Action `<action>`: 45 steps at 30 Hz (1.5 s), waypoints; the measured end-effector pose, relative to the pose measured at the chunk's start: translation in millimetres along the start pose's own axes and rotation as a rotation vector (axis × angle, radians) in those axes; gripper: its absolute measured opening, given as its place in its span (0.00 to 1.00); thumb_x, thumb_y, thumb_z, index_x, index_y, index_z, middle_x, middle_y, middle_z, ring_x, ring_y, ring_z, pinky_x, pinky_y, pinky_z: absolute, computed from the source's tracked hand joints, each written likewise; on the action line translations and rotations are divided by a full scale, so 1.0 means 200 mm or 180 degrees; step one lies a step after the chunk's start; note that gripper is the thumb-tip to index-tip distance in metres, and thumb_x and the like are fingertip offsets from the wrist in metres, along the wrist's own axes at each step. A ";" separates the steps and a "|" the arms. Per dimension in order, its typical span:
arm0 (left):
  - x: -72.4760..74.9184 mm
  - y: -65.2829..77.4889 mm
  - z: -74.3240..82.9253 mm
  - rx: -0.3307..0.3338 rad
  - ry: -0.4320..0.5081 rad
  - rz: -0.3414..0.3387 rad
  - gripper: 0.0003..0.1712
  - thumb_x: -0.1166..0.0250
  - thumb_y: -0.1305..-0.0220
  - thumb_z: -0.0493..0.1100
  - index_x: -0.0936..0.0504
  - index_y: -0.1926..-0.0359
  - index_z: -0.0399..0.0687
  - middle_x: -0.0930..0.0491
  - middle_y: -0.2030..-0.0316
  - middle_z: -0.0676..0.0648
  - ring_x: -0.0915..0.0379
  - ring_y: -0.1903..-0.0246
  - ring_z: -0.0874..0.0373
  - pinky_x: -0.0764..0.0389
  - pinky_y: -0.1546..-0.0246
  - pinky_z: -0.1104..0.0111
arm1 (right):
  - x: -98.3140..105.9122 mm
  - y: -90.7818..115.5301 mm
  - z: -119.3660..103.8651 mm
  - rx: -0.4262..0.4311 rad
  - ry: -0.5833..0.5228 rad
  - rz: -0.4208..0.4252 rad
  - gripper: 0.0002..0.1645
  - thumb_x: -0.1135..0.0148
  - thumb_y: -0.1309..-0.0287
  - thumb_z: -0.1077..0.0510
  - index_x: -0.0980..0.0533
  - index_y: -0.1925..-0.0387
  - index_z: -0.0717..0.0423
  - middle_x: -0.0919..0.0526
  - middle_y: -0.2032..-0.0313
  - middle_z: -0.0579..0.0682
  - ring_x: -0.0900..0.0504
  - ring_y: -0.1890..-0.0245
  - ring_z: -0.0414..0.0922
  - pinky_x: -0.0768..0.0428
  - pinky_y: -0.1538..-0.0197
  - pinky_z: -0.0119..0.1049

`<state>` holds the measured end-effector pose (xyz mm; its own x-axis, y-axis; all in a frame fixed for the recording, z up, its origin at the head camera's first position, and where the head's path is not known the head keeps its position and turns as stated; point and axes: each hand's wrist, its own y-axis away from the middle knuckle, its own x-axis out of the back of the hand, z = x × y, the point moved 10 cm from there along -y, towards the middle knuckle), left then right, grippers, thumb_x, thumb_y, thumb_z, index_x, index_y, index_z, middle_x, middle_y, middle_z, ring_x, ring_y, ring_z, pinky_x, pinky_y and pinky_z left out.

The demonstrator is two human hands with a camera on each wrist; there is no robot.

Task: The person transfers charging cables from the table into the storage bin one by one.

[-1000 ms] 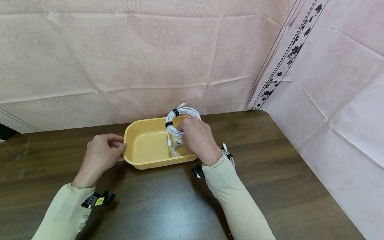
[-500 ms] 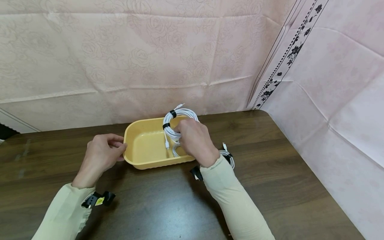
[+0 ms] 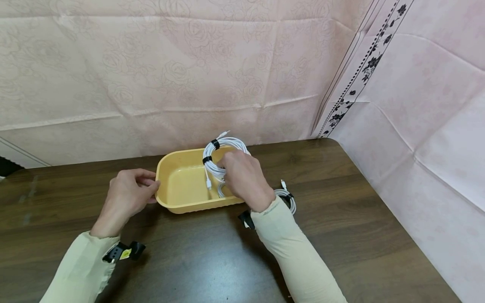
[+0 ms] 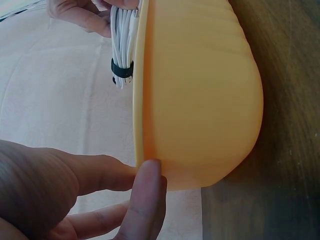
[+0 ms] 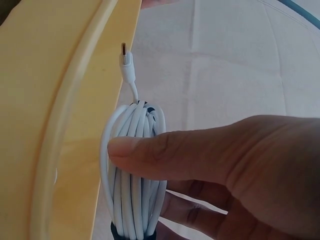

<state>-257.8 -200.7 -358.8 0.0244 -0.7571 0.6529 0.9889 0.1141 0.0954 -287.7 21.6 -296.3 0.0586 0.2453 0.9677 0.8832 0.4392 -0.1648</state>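
A yellow plastic basket [image 3: 185, 179] stands on the table near the wall. At its left end my left hand [image 3: 130, 193] pinches the rim; in the left wrist view the fingertips [image 4: 148, 177] sit right at that edge. Over the basket's right half my right hand [image 3: 244, 179] grips a coiled white cable [image 3: 217, 162] bound with black straps. The right wrist view has the thumb across the loops, a metal-tipped plug [image 5: 127, 67] sticking out at the top. Beneath it, part of another white coil [image 3: 221, 190] shows inside the basket, mostly hidden by the right hand.
Another strapped white cable [image 3: 291, 201] lies on the brown table [image 3: 341, 219], right of the basket and partly behind the right wrist. A pale flowered cloth [image 3: 170, 75] hangs along the back, and a second cloth [image 3: 428, 118] along the right side.
My right hand has shifted slightly left over the basket with the coiled cable. More of the cable on the table shows now. The left hand keeps its place on the rim.
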 end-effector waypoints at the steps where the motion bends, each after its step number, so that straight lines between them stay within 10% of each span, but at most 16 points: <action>1: 0.00 0.00 0.00 0.0004 -0.0005 -0.0003 0.23 0.38 0.31 0.40 0.23 0.40 0.28 0.17 0.57 0.34 0.14 0.73 0.59 0.10 0.70 0.66 | 0.00 0.00 0.00 0.0000 0.0001 -0.0002 0.23 0.46 0.49 0.77 0.18 0.82 0.47 0.32 0.81 0.40 0.34 0.76 0.38 0.33 0.81 0.32; 9: 0.01 0.00 0.00 0.0023 -0.0039 -0.0012 0.23 0.39 0.31 0.40 0.23 0.40 0.28 0.17 0.57 0.34 0.14 0.73 0.59 0.10 0.70 0.65 | -0.01 0.00 -0.02 0.0016 -0.0002 0.0025 0.23 0.42 0.48 0.76 0.14 0.76 0.44 0.19 0.75 0.42 0.27 0.73 0.39 0.26 0.77 0.36; 24: 0.00 0.00 0.00 0.0028 -0.0030 -0.0007 0.23 0.39 0.31 0.40 0.22 0.41 0.29 0.17 0.57 0.35 0.14 0.73 0.60 0.10 0.70 0.65 | -0.03 0.00 -0.07 0.0126 0.0118 -0.0052 0.23 0.44 0.52 0.76 0.19 0.84 0.45 0.32 0.82 0.39 0.32 0.76 0.38 0.36 0.80 0.32; 45: 0.00 0.00 0.00 0.0003 -0.0018 0.0012 0.23 0.39 0.31 0.40 0.22 0.41 0.28 0.16 0.58 0.35 0.15 0.74 0.61 0.11 0.71 0.68 | -0.05 0.01 -0.11 0.0150 0.0096 -0.0049 0.23 0.43 0.51 0.76 0.17 0.82 0.44 0.24 0.77 0.39 0.29 0.75 0.38 0.34 0.81 0.32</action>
<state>-257.8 -201.2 -358.4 0.0273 -0.7529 0.6575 0.9887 0.1176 0.0935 -277.3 1.5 -302.7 0.0599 0.2123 0.9754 0.8612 0.4830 -0.1580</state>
